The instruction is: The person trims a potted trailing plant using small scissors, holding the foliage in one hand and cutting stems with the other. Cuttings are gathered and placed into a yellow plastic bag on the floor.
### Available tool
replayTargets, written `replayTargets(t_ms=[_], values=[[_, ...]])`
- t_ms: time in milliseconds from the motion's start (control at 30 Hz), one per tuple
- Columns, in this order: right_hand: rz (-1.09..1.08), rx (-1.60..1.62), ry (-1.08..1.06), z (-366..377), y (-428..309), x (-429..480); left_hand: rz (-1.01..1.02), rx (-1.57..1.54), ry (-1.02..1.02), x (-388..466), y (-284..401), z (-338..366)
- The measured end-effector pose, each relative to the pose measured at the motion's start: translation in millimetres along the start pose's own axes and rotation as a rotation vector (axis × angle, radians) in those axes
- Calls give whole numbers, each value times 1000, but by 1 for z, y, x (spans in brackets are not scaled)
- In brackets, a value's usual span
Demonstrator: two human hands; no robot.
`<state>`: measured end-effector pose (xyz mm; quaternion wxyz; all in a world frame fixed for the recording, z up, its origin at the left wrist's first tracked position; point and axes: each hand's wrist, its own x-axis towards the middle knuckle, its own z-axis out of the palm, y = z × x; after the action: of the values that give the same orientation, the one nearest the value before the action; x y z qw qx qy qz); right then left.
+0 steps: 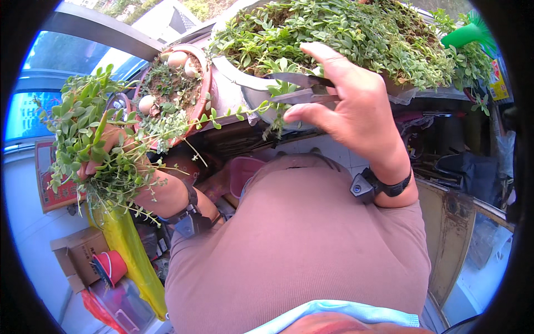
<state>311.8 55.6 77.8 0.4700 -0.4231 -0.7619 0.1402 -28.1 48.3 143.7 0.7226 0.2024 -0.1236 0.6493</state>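
Note:
My left hand (109, 144) is closed around a thick bunch of leafy green cuttings (77, 119), left of a terracotta-coloured pot (206, 89). One long stem (228, 113) stretches from the bunch toward the scissors. My right hand (361, 98) holds dark-bladed scissors (294, 97), mostly hidden by the palm. Their blades are apart and point left, with leafy sprigs at the tips. Just behind them is a white pot (240, 75) beneath dense low succulent-like plants (325, 31). Soil, small plants and what look like eggshells (177, 59) fill the terracotta-coloured pot.
A green bristle brush (463, 35) stands among the plants at right. Window glass (75, 52) borders the far left. Below are a pink basin (246, 173), yellow plastic sheeting (133, 254), a cardboard box (79, 252) and a small red bucket (114, 265). A worn cabinet panel (446, 234) stands at right.

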Motion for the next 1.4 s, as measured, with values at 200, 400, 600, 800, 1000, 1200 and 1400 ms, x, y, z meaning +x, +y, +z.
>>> replayTargets(t_ms=[200, 400, 600, 800, 1000, 1200, 1400], values=[[-312, -219, 97, 12, 13, -1, -225, -33, -39, -7, 8, -15], [-427, -122, 180, 11, 22, -17, -265, 90, 23, -49, -8, -51], [-443, -154, 160, 18, 26, -30, -245, 278, 184, -80, -31, -76], [-374, -142, 70, -1, 20, -23, -189, 476, 419, -97, -32, -87], [60, -72, 29, -42, 7, -13, -318, 712, 425, -121, -27, -90], [120, 215, -256, -36, 4, -16, -489, 997, 487, -129, -37, -100], [74, 284, -295, -11, 13, -32, -533, 883, 300, -106, -71, -112]])
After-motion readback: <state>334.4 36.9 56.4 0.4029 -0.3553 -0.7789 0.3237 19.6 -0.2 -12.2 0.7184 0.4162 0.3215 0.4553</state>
